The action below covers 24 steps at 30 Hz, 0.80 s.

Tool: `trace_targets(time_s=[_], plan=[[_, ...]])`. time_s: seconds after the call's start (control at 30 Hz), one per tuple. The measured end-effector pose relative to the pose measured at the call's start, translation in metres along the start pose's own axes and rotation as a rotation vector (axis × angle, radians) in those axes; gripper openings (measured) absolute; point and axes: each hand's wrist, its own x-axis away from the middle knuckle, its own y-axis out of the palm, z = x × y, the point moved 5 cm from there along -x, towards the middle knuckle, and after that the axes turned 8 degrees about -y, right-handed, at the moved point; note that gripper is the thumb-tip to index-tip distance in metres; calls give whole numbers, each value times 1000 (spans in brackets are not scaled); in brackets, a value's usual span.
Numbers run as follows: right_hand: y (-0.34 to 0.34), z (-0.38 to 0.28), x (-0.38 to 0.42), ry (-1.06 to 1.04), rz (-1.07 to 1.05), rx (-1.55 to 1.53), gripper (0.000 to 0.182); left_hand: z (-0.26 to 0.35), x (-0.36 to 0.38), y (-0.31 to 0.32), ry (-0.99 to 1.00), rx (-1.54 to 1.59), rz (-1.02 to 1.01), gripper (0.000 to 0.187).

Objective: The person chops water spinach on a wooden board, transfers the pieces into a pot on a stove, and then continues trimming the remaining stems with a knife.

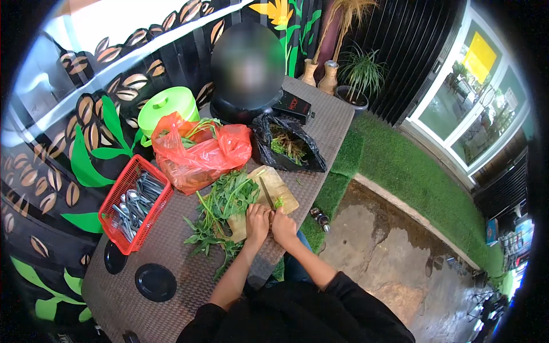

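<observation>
My right hand (283, 227) is closed around the handle of a knife (266, 192), whose blade points away from me over the wooden cutting board (283, 186). Beside it, my left hand (258, 222) rests on the board with curled fingers against the leafy greens (231, 194); its grip is partly hidden. The greens spread from the board leftward onto the table. A small bit of cut green (279, 202) lies right of the blade. Just behind the board stand a red plastic bag (197, 154) with greens inside and a black plastic bag (309, 154) holding stems and scraps.
A red basket (166, 191) of spoons and forks sits left on the woven-look table (189, 286), near two black plates (155, 282). Farther back are a light-green lidded pot (166, 108), a black box (293, 107) and wooden vases (328, 79). A bottle (320, 219) lies beyond the right edge.
</observation>
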Motion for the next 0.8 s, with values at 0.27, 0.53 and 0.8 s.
trace_targets(time_s=[0.27,0.53,0.8], plan=[[-13,20,-9,-96,-19,67,35,-6,4,1,45,7,20,10],[-10,-1,11,-17,-28,72,33,-5,-1,5,-110,188,-60,27],[-1,-1,0,-119,110,43,27,-2,2,4,-83,134,-7,15]])
